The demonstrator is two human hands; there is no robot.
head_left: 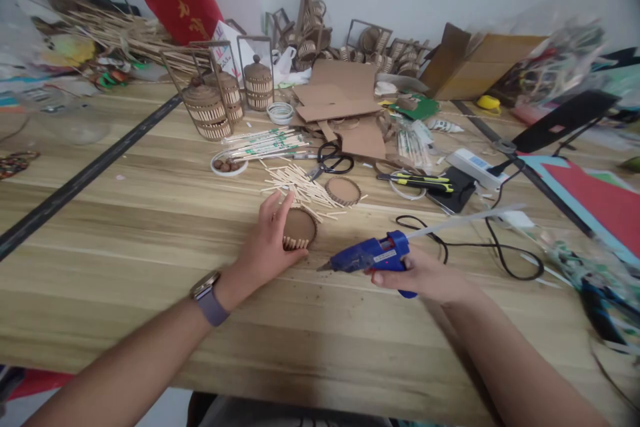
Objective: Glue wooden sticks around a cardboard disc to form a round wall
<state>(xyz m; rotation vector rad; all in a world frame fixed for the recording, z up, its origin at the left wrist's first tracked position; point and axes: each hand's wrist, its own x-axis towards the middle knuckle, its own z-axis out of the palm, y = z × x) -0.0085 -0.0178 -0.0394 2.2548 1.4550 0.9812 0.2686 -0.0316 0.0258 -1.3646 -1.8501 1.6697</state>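
Observation:
My left hand (267,240) rests on the wooden table (150,260) and grips the near-left edge of a round cardboard disc (301,223) with short wooden sticks glued along its rim. My right hand (425,277) holds a blue hot glue gun (373,255), nozzle pointing left toward the disc, a short gap away. A clear glue stick (465,220) juts from the gun's back. Just beyond the disc lies a loose pile of thin wooden sticks (300,188) and a second stick-rimmed disc (343,191).
Black scissors (333,159), a yellow-and-black cutter (417,181), a white power strip (475,167) and a black cord (500,247) lie to the right. Finished stick baskets (215,103), cardboard sheets (340,103) and an open box (475,67) crowd the back.

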